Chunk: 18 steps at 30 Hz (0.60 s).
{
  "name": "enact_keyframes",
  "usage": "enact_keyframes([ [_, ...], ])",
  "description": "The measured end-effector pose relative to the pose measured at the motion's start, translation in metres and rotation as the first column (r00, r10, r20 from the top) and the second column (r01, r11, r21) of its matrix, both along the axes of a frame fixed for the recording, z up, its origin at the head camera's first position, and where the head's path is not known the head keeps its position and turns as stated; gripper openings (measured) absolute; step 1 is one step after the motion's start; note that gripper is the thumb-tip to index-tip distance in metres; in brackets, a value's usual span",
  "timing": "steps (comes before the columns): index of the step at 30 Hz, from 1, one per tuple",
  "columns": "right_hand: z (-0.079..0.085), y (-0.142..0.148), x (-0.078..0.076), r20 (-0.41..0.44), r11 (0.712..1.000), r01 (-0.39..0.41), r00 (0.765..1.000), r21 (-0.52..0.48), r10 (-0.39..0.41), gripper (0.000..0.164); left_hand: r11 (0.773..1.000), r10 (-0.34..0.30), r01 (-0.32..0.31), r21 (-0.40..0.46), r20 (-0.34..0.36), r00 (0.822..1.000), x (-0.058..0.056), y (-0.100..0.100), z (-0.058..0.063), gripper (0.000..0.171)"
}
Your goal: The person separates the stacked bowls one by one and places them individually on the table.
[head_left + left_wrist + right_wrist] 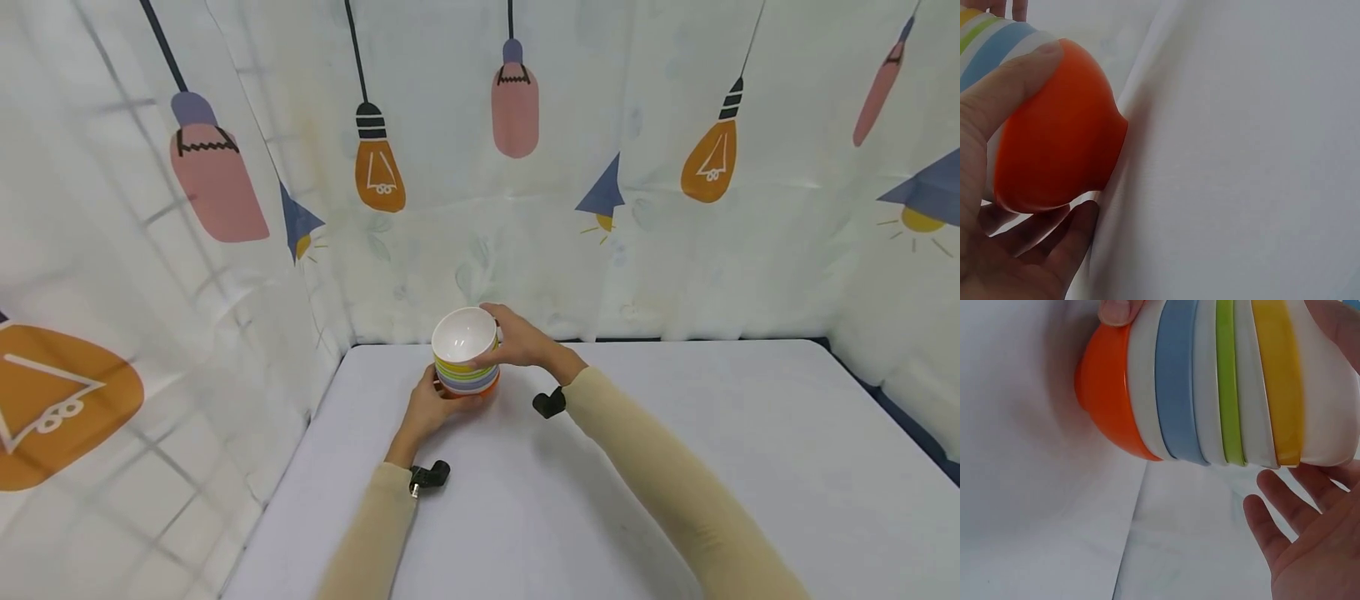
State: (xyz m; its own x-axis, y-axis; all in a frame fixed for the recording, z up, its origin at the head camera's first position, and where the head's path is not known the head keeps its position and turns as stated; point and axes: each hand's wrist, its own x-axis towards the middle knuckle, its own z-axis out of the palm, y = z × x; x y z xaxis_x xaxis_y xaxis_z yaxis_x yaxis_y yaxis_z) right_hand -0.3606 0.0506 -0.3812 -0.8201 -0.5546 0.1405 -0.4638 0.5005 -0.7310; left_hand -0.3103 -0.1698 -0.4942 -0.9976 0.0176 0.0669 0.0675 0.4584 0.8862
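Note:
A stack of nested bowls [467,377] stands upright near the back edge of the table, banded in white, blue, green and yellow. Lowest is an orange bowl [1063,128], its foot close to the tabletop. My left hand [433,410] grips this bowl from the left, thumb on its side and fingers curving beneath it. From the right, my right hand [521,340] holds the top bowl [463,333], whose white inside faces up. In the right wrist view, the thumb and fingers lie on opposite sides of that bowl's white rim area.
The table [735,467] has a white cover. Behind it hangs a pale curtain [450,250] printed with lamps and bulbs, and another curtain side [225,333] runs close along the table's left edge. Dark wrist cameras [550,403] sit on both wrists.

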Motion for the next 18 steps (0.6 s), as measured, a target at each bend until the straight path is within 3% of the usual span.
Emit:
enact_keyframes([
  [11,0.0001,-0.0069,-0.0035,0.076,1.0,0.015,0.997,-0.016,-0.013,0.113,0.998,-0.036,0.035,0.047,0.009,0.999,-0.0015,-0.0063,0.0006,0.101],
  [18,-0.0035,-0.0066,-0.0059,0.032,0.999,0.037,0.999,-0.013,-0.036,0.108,0.998,-0.045,0.045,0.047,0.011,0.999,-0.0032,-0.0073,0.0,0.102],
])
